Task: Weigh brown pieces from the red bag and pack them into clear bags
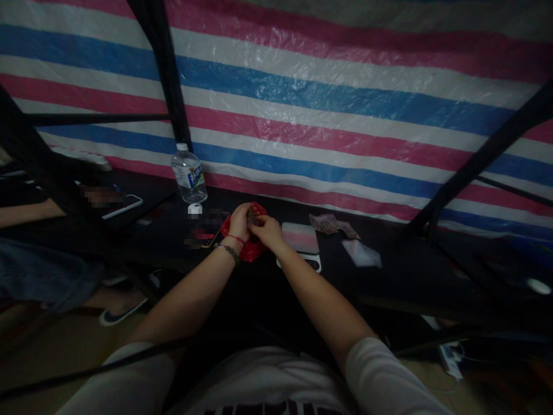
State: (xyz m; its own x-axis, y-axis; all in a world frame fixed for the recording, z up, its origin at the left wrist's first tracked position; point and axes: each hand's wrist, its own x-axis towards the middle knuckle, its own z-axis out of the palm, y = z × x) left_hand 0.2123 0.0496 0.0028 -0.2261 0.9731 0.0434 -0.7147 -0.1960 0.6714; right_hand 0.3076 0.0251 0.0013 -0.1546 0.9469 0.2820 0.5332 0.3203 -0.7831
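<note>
A crinkled red plastic bag (253, 252) lies on the black table, under and around both hands. My left hand (240, 222), with a red cord and a beaded bracelet at the wrist, is curled at the bag around something small and brownish that I cannot make out. Against it, the fingers of my right hand (268, 231) are pinched together, touching the same small stuff. Just right of the hands sits a white kitchen scale (299, 238) with a flat top. Beyond it are small clear packets (325, 223) with brownish contents and a translucent plastic bag (362, 253).
A clear plastic bottle (189, 176) with a white cap stands back left, a small white case (194, 208) before it. A phone (211, 238) lies left of the red bag. Black metal posts (169, 86) frame the table. Another person's arm (32, 213) is at far left.
</note>
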